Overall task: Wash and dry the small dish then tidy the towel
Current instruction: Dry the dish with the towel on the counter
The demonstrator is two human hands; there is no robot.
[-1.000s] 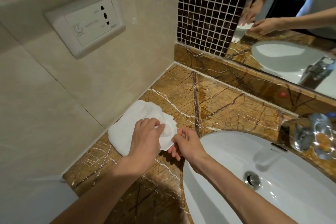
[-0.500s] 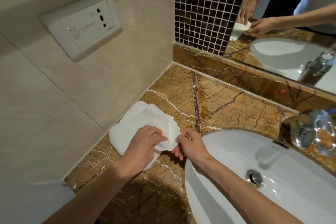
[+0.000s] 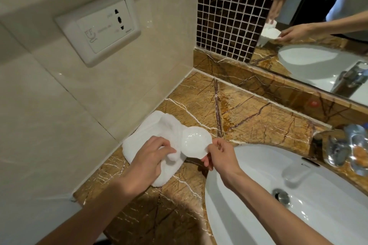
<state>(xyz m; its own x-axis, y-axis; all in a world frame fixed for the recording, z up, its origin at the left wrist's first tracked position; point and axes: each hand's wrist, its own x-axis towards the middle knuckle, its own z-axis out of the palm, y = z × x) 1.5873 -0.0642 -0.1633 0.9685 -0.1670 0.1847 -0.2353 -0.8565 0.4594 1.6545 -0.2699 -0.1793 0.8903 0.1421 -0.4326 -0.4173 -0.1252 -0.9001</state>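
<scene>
A small white dish (image 3: 194, 142) with a wavy rim is held tilted just above the brown marble counter, its hollow facing up. My right hand (image 3: 219, 154) pinches its right rim between thumb and fingers. A white towel (image 3: 155, 133) lies bunched on the counter by the left wall, under and behind the dish. My left hand (image 3: 148, 157) grips a fold of the towel right beside the dish's left edge.
A white basin (image 3: 258, 195) with a metal drain (image 3: 281, 196) fills the lower right. A chrome tap (image 3: 338, 149) stands at the right edge. A wall socket (image 3: 101, 26) sits on the beige tiles. The mirror (image 3: 318, 26) hangs behind the marble counter (image 3: 249, 117).
The dish, earlier covered by the towel and my left hand, has come out into view. My left hand drew back with a towel fold while my right hand raised the dish's rim.
</scene>
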